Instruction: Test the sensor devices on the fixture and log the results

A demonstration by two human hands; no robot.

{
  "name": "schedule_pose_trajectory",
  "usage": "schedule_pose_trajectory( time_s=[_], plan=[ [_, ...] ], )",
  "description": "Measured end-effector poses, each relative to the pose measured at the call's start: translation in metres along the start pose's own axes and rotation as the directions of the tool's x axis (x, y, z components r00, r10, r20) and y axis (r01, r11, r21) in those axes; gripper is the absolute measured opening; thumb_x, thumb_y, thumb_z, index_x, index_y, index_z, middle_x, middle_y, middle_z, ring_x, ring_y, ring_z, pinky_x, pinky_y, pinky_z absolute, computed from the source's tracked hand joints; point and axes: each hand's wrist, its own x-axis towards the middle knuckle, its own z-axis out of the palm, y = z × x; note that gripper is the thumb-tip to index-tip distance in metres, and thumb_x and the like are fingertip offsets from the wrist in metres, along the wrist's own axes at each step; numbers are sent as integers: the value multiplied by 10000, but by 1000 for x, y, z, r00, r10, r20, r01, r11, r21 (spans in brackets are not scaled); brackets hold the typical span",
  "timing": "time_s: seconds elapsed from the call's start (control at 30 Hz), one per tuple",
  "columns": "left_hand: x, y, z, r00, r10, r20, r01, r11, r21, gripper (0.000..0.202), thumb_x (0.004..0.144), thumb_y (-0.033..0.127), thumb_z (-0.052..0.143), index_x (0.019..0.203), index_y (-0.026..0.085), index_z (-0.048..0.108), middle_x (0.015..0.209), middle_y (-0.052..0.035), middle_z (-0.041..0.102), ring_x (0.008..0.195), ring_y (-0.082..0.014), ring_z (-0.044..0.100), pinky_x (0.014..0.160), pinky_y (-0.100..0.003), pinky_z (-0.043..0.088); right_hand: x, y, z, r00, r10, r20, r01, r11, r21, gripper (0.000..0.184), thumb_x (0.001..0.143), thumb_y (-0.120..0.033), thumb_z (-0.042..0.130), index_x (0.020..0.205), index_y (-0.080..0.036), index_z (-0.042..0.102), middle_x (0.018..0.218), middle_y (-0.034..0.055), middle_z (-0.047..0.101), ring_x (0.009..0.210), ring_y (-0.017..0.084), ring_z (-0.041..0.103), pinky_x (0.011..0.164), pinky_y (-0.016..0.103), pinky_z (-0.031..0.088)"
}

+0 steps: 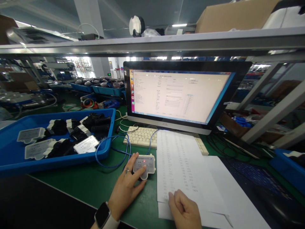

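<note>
My left hand (127, 187), with a ring and a smartwatch, grips a small electronic module (147, 168). The module has a pale, clear-edged housing, a printed label and a glowing red light. Its body lies at the green table, with my fingers on its left side and face. Behind it, a blue cable (119, 163) loops up from the tray side toward the keyboard. My right hand (184, 208) is closed in a loose fist over printed paper sheets (177, 165). The inside of that fist is hidden, so any held thing cannot be made out.
A blue tray (111, 127) at the left holds several similar modules with black parts. A monitor (176, 95) stands behind a keyboard (140, 135), partly covered by the sheets. A dark mat (257, 178) and another blue tray (278, 167) lie right. A shelf (162, 43) runs overhead.
</note>
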Motion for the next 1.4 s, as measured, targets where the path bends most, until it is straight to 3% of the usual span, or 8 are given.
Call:
schedule_pose_trajectory(
  time_s=[1.4],
  plan=[
    [1, 3, -2, 999, 9, -41, -10, 1000, -5, 320, 815, 141, 560, 1126, 213, 530, 1475, -123, 247, 1323, -306, 324, 989, -460, 444, 0, 6, 1, 1000, -3, 5, 3, 1000, 3, 440, 858, -375, 445, 538, -216, 188, 496, -72, 177, 418, 84, 247, 443, 230, 244]
  ],
)
